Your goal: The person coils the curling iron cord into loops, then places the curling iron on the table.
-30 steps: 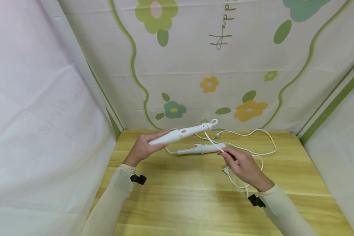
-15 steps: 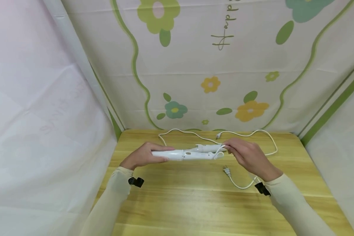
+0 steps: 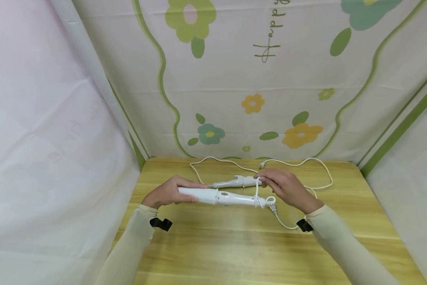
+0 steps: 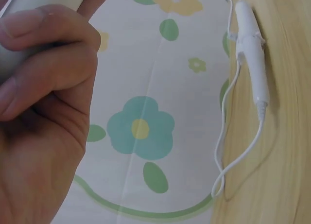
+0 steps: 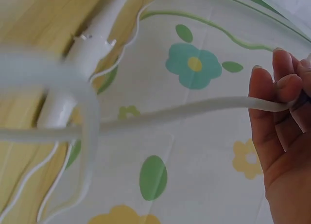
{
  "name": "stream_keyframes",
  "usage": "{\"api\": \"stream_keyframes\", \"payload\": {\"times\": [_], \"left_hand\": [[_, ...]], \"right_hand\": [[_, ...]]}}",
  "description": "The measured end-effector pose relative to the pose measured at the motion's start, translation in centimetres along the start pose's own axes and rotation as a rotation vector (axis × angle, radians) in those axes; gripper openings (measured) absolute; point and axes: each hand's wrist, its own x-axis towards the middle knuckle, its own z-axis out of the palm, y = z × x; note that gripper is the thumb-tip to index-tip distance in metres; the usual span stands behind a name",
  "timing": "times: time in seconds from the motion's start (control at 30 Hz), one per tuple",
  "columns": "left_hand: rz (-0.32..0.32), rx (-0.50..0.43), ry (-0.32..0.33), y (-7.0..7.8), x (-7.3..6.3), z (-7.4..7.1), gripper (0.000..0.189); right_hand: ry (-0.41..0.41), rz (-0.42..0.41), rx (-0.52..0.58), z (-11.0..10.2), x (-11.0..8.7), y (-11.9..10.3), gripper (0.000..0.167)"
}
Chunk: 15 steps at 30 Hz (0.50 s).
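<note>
A white hair iron (image 3: 236,198) with a small switch lies level in the air over the table. My left hand (image 3: 168,192) grips its left end, thumb on the near side; the left wrist view shows fingers (image 4: 53,63) curled round the barrel. At the other end, the white cord (image 3: 257,192) loops round the iron beside its coiled strain relief. My right hand (image 3: 288,188) pinches that cord, drawn up from the loop; in the right wrist view it runs taut into the fingertips (image 5: 262,83). Behind lies a second white hair iron (image 3: 231,182), its right end hidden by my right hand.
The wooden table (image 3: 217,245) carries loose white cords, one curving along the back right (image 3: 321,160). A two-prong plug (image 3: 272,209) lies right of centre, another plug (image 3: 262,164) near the back edge. Flower-printed cloth (image 3: 213,79) rises behind, with pale cloth walls on both sides.
The held iron has come down and nearer, from a rightward upward tilt to about level. My right hand has risen over its cord end and shifted left, still pinching the cord.
</note>
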Motion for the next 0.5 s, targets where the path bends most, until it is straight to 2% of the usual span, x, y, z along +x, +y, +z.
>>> {"api": "stream_keyframes", "payload": {"times": [0.2,0.3,0.4,0.5], "left_hand": [[0.039,-0.006,0.033,-0.2,-0.2,0.1,0.044],[0.053,-0.019,0.073,-0.3,-0.3,0.2,0.045],[0.063,-0.031,0.116,-0.6,-0.2,0.4,0.045],[0.073,-0.041,0.143,-0.9,-0.1,0.6,0.046]], "right_hand": [[-0.049,0.013,0.086,1.7,-0.3,-0.7,0.028],[-0.055,0.058,0.119,2.5,-0.7,-1.0,0.037],[-0.060,0.102,0.161,3.3,-1.3,-1.3,0.037],[-0.079,0.094,0.185,3.8,-1.5,-1.8,0.033]]}}
